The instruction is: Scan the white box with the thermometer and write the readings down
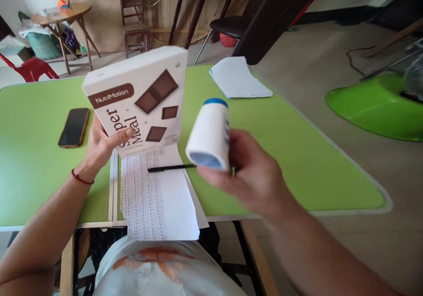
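Carton (142, 104), one — grasped in left hand (103, 142), partly hiding written sheets (158, 203); thumb across front, seemingly for steadiness. White container (209, 133), one — grasped in right hand (253, 170), tilted, over green table (297, 168).

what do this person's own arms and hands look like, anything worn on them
The left hand is ungloved, with a thin red bracelet around its wrist. The right hand, slightly blurred, is ungloved too, with no bracelet visible. No sleeves show on either forearm.

"NutriMotion", "Meal" on white box (140, 103)
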### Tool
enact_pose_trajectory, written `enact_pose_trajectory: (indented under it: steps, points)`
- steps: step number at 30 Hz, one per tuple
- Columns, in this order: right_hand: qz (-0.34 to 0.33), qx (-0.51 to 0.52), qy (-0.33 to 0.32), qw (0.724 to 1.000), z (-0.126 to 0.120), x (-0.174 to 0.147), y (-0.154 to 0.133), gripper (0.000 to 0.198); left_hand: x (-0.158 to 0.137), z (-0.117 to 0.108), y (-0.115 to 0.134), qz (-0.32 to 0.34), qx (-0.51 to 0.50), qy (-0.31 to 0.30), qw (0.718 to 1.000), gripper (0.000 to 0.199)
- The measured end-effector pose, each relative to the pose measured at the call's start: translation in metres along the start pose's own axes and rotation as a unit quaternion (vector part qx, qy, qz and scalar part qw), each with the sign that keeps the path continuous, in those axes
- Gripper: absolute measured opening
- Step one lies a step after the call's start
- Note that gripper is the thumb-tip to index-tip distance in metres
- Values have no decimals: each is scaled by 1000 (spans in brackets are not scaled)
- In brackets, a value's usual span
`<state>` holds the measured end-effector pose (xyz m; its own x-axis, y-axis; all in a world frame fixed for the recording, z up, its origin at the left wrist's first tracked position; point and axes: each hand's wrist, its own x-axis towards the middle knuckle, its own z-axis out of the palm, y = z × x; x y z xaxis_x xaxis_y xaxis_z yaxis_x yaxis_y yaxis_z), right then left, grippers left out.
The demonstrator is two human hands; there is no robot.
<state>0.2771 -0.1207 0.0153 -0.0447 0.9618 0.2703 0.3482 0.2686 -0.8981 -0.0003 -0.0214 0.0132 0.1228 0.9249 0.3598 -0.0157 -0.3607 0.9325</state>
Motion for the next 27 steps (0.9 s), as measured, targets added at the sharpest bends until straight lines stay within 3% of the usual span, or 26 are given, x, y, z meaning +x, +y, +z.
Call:
enact_pose_trajectory:
  steps: [2, 5, 8, 13, 20, 27]
  points:
    - [29, 188, -42, 981, 26, -30, -12, 37, -8, 4, 6, -25, -44, -50, 997, 50]
    - [120, 302, -82, 942, 62, -58, -18, 26, -15, 8, 5, -93, -74, -123, 985, 57]
    - [181, 343, -93, 917, 80, -61, -14, 27, -17, 6, -1, -131, -45, -129, 982, 68]
    - [189, 405, -76, 891, 86, -55, -6, 26, -15, 5, -4, -165, -25, -112, 980, 65]
    - [186, 416, -58, 888, 99, -53, -2, 28, -10, 6, 6, -176, -61, -200, 962, 67]
    - [196, 427, -36, 882, 102, -49, -5, 33, -7, 5, 8, -153, -56, -235, 958, 58]
